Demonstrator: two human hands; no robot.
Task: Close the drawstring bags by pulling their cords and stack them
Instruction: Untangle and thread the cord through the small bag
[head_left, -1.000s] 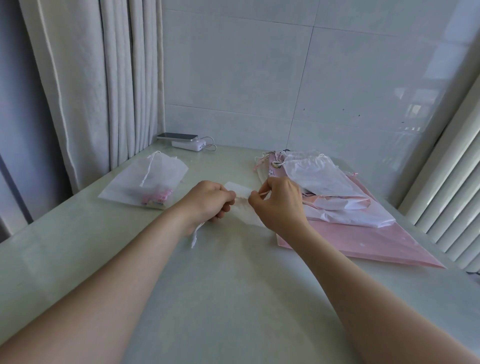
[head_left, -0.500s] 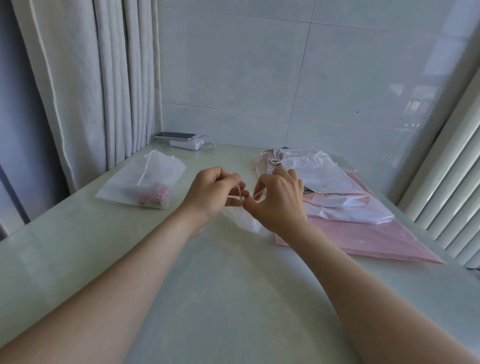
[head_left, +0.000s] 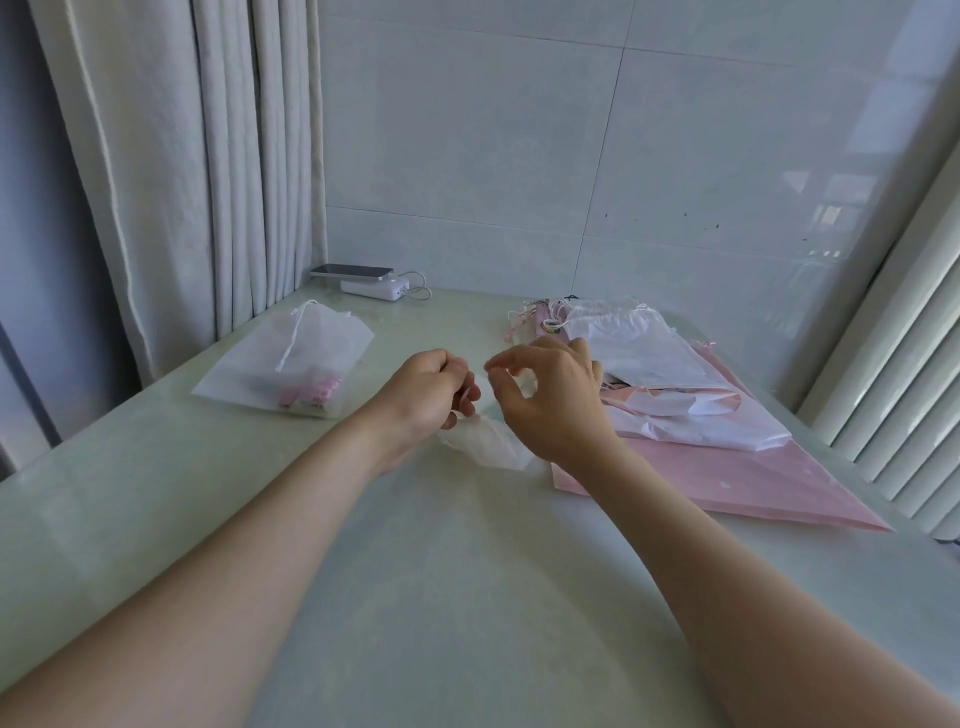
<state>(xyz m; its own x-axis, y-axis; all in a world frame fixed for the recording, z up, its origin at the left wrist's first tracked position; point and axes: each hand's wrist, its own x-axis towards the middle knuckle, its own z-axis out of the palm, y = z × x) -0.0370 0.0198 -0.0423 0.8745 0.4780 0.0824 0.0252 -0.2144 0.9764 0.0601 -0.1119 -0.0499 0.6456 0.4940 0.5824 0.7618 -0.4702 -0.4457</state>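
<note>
Head view.

- Working at centre frame, above a pale green table (head_left: 415, 597).
- Gripping the bunched top of a small white drawstring bag (head_left: 493, 447) with the left hand (head_left: 431, 387), fingers curled in tight around the fabric.
- Bringing thumb and forefinger of the right hand (head_left: 550, 395) together in a ring just beside the left knuckles, remaining fingers arched over. Cord too fine to make out there, so cannot tell whether anything is pinched.
- Letting the body of the small white drawstring bag trail down between both wrists, touching the table.
- Noting a closed white bag (head_left: 291, 364) lying flat at left of centre, its cord draped over it and pink items showing through the lower part.
- Noting a pile of white bags (head_left: 675, 395) at right of centre, lying on a large pink bag (head_left: 753, 478), just beside the right hand.
- Noting a phone (head_left: 353, 271) resting on a white power bank (head_left: 374, 288) at the table's far edge, near the curtain (head_left: 171, 182) at upper left.
</note>
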